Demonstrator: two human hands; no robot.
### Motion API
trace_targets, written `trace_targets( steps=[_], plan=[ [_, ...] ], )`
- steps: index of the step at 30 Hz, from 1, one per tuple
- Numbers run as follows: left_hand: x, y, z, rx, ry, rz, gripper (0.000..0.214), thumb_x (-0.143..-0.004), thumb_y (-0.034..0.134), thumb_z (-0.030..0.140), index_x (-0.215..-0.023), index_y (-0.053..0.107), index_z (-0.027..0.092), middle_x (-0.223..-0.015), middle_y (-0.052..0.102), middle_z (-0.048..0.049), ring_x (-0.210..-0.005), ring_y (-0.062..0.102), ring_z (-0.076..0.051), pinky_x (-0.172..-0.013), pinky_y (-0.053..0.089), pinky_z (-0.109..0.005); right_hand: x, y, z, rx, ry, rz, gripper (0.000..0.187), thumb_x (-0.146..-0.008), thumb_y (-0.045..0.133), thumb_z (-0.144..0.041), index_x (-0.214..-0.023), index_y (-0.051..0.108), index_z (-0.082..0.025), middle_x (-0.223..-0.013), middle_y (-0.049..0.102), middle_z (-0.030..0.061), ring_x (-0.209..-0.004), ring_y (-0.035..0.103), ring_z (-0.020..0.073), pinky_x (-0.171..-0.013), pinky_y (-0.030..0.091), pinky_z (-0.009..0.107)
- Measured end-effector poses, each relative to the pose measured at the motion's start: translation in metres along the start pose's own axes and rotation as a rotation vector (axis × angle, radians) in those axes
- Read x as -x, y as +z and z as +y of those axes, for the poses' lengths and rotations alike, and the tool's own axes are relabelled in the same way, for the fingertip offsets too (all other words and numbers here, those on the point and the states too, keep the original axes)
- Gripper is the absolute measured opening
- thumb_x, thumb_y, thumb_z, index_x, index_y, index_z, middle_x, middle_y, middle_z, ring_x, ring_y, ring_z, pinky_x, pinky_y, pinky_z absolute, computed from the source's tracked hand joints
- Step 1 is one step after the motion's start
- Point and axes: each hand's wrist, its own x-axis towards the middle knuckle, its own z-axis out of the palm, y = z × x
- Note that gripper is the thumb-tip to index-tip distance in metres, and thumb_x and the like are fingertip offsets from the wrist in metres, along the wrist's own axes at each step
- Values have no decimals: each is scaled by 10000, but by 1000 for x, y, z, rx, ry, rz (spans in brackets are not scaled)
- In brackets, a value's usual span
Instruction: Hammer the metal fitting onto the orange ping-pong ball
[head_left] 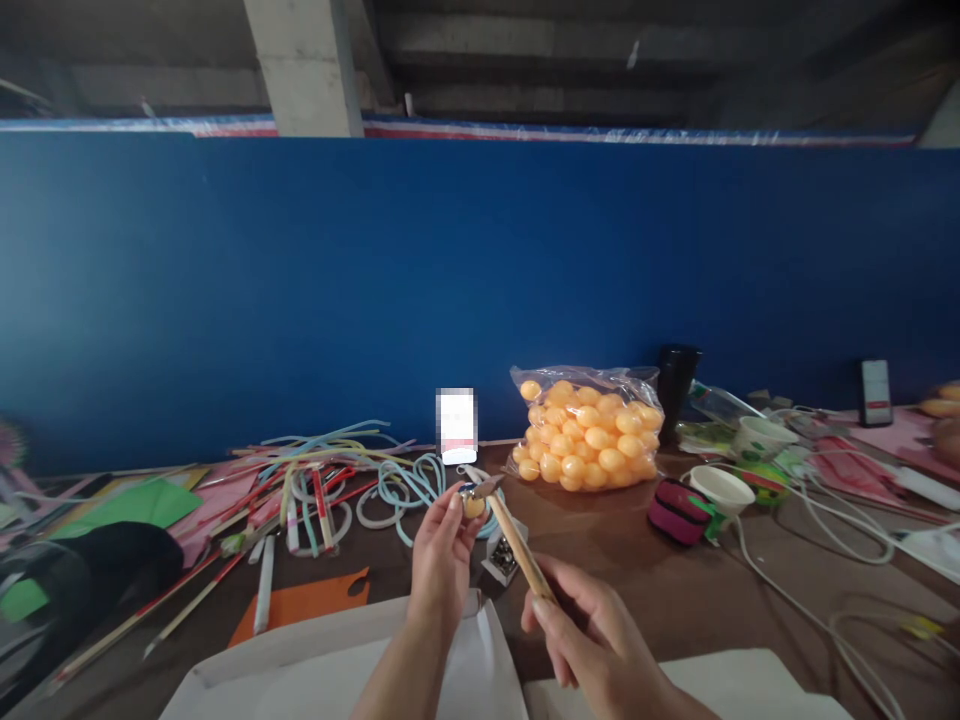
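Observation:
My left hand (441, 555) is raised above the table with its fingers pinched on a small orange ball (473, 506). My right hand (592, 625) is closed round the wooden handle of a small knife (517, 545), which slants up and to the left. The knife's metal tip touches the ball at the top. A clear plastic bag of orange balls (589, 432) stands behind them on the brown table (622, 580).
Coloured flexible tubes and sticks (322, 480) lie at the left with green and orange paper. A small box of metal bits (501, 558) sits under the knife. White cups (721, 488), a pink pouch (679, 512), a black cup (676, 385), cables and a phone (875, 392) fill the right. White sheets lie nearest me.

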Motion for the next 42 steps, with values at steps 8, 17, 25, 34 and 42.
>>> trace_targets(
  steps=[8,17,25,34,42],
  plan=[
    [0,2,1,-7,-7,17,273,-707,783,281,-940,716,154,-894,731,-60,-795,679,-130,-740,540,-239,-1,-1,4,12,-1,-14,412,-919,506,-413,-1239,558,-158,-772,618,11,-416,442,55,-394,335,186],
    [-1,0,-1,-16,9,14,271,-720,771,287,-947,718,149,-893,724,-67,-793,675,-135,-776,547,-269,-1,-2,-1,-16,-2,30,401,-912,524,-439,-1214,582,-182,-771,615,9,-419,436,52,-393,327,177],
    [2,2,1,-24,10,13,285,-725,768,289,-965,715,145,-883,724,-63,-807,670,-139,-792,549,-281,-8,-14,-3,70,-1,118,433,-907,508,-469,-1221,583,-180,-780,641,19,-401,475,83,-373,356,201],
    [6,7,1,-122,18,-1,318,-697,783,332,-952,711,154,-854,725,-51,-785,674,-140,-798,534,-286,-23,-41,12,902,93,210,314,-883,459,-229,-1160,608,-232,-1033,745,63,-959,692,253,-784,489,298],
    [10,5,-2,-329,71,12,401,-722,754,369,-1054,683,156,-943,719,-73,-845,665,-163,-825,510,-303,-23,-41,19,1109,181,143,193,-848,504,-231,-1001,615,-196,-992,716,110,-896,692,295,-683,445,322]
  ],
)
